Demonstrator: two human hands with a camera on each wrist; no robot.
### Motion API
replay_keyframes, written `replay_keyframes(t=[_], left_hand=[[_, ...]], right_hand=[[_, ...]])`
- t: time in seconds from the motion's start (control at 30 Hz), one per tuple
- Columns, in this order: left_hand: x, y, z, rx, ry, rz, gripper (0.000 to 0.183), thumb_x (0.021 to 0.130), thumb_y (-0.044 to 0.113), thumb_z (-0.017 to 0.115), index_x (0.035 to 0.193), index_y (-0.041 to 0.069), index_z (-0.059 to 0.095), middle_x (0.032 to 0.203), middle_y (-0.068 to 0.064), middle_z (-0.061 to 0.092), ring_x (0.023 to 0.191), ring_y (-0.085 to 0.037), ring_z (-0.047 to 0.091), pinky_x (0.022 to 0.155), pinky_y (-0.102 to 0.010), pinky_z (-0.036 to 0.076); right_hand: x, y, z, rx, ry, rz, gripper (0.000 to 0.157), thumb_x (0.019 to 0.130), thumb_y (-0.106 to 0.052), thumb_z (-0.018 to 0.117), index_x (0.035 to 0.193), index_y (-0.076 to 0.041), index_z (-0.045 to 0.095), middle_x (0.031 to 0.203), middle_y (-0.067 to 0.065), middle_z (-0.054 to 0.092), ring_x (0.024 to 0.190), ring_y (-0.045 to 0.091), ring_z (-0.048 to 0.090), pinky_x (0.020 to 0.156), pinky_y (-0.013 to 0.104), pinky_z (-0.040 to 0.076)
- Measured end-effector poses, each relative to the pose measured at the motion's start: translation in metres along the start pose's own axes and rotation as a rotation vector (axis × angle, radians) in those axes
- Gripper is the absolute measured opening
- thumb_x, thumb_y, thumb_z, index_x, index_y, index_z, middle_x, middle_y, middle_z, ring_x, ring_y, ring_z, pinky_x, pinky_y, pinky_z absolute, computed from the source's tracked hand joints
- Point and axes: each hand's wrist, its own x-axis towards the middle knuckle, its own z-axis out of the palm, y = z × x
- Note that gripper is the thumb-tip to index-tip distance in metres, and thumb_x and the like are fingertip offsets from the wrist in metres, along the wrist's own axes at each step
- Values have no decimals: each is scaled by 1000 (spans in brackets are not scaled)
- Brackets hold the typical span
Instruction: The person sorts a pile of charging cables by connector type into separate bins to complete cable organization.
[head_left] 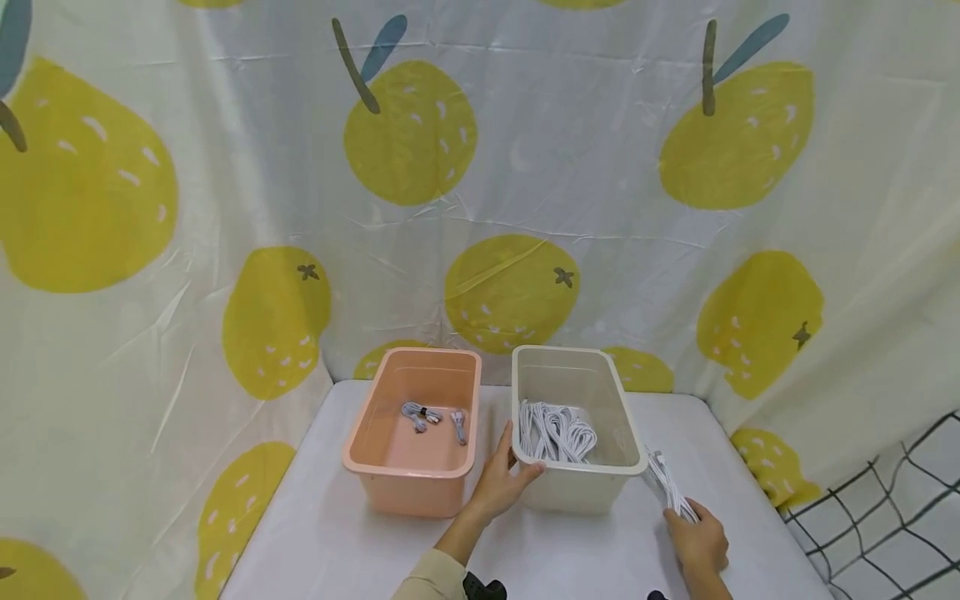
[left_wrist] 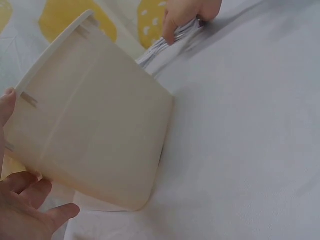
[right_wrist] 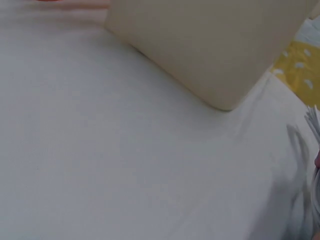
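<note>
A cream plastic bin [head_left: 577, 487] stands on the white table, with coiled white cables [head_left: 558, 433] lying in it. My left hand [head_left: 498, 483] grips its front left corner, thumb at the front rim and fingers along the left side. To the right of the bin, my right hand [head_left: 699, 537] holds a bundle of white cables [head_left: 663, 479] above the table. In the right wrist view only an edge of that cable bundle [right_wrist: 315, 195] shows. Left of the cream bin is a peach bin [head_left: 412, 492] holding small grey cable bundles [head_left: 422, 414].
The white tabletop [head_left: 322, 533] carries both bins side by side. A curtain with yellow fruit prints [head_left: 510, 292] hangs behind and around the table. Dark netting [head_left: 885, 508] is at the right.
</note>
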Motion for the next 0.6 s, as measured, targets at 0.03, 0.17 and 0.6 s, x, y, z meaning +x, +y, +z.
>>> replay_keyframes(t=[0.03, 0.17, 0.6], left_hand=[[0, 0, 0, 2, 0, -3, 98, 97, 37, 74, 166, 5, 11, 161, -27, 32, 140, -43, 44, 113, -50, 37], [0, -1, -1, 8, 2, -10, 98, 98, 38, 73, 166, 8, 11, 161, -26, 32, 141, -42, 43, 113, -49, 37], [1, 0, 0, 9, -1, -19, 98, 98, 37, 73, 166, 6, 10, 162, -24, 32, 141, -43, 43, 114, -49, 36]], right_hand=[[0, -2, 0, 13, 3, -7, 53, 89, -24, 70, 134, 2, 61, 135, 33, 56, 119, 55, 48, 91, 64, 34], [3, -13, -5, 50, 14, -37, 53, 88, -22, 72, 134, 2, 62, 137, 34, 55, 121, 56, 48, 94, 65, 35], [17, -51, -36, 106, 18, -93, 52, 91, -15, 69, 137, 7, 59, 137, 34, 55, 125, 49, 49, 98, 59, 39]])
